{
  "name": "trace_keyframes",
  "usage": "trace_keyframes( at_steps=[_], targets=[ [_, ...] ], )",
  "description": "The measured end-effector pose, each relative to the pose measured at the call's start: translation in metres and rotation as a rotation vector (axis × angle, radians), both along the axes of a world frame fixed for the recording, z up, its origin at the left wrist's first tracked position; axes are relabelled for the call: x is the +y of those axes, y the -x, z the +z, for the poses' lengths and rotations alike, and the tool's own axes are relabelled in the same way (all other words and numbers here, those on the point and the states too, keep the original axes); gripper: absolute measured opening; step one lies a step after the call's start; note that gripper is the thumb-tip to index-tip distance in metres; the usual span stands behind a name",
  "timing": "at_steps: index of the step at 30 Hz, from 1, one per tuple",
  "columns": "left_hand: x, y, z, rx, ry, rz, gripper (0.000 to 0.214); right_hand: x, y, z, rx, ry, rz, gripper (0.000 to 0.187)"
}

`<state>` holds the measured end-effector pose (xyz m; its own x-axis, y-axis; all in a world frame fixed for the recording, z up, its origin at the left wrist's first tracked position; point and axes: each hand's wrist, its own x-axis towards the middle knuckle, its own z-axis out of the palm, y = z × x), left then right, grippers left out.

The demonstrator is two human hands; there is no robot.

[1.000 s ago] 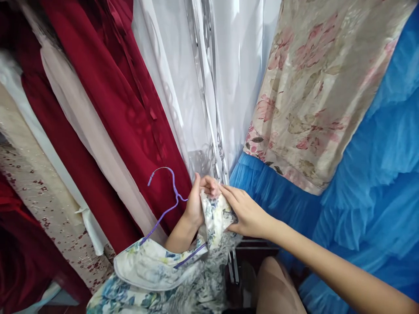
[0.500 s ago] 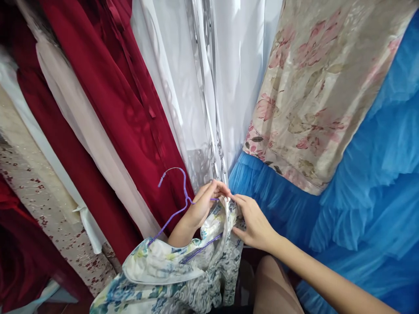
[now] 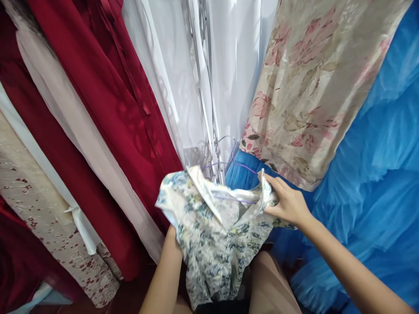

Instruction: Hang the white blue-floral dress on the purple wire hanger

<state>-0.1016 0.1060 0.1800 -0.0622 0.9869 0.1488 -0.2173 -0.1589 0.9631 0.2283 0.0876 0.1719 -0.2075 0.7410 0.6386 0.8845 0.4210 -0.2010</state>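
Observation:
A white garment with a blue, green and yellow floral print [image 3: 209,226], a dress or a top, hangs upright in front of my knees. Its neckline gapes open at the top, with gathered fabric lower down. Inside it sits a thin purple hanger [image 3: 244,165]; the hook stands above the neckline, towards the back. My right hand [image 3: 286,198] pinches the right shoulder edge of the garment between thumb and fingers. My left forearm [image 3: 166,266] reaches up behind the left sleeve, and the cloth hides that hand and its fingers.
Long dresses hang all round: dark red [image 3: 98,87], white [image 3: 229,78], and beige with pink flowers [image 3: 304,96]. Ruffled blue tulle [image 3: 369,187] fills the right side. A beige skirt with small red flowers [image 3: 49,222] hangs at the left. My bare knee [image 3: 271,279] is below.
The floral garment has turned to face me and spread out. The hanger hook has moved right and up. My hands have parted, the left going behind the cloth and the right shifting right.

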Motion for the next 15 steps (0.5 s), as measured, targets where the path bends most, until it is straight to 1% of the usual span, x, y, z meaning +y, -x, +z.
trace_keyframes(
  at_steps=[2,4,5,7,9,11,13,15],
  targets=[
    [-0.008,0.008,-0.027,-0.153,0.065,0.054,0.056,0.012,-0.002,0.020,-0.006,-0.008,-0.048,0.084],
    [-0.020,0.008,-0.053,-0.280,0.093,0.125,0.064,0.023,0.003,0.039,-0.026,-0.016,-0.044,0.084],
    [-0.026,0.007,-0.065,-0.294,0.097,0.152,0.064,0.028,0.006,0.046,-0.042,-0.018,-0.028,0.085],
    [-0.038,0.003,-0.086,-0.242,0.113,0.181,0.060,0.034,0.011,0.054,-0.069,-0.018,0.018,0.086],
    [-0.047,0.000,-0.104,-0.121,0.168,0.169,0.058,0.036,0.012,0.053,-0.081,-0.008,0.099,0.087],
    [-0.054,-0.002,-0.118,-0.026,0.211,0.151,0.058,0.035,0.011,0.047,-0.079,0.004,0.219,0.088],
    [-0.059,-0.004,-0.129,-0.009,0.230,0.170,0.057,0.029,0.012,0.038,-0.057,-0.003,0.325,0.088],
    [-0.062,-0.006,-0.139,-0.027,0.250,0.211,0.058,0.016,0.021,0.028,0.024,0.016,0.399,0.086]
  ],
)
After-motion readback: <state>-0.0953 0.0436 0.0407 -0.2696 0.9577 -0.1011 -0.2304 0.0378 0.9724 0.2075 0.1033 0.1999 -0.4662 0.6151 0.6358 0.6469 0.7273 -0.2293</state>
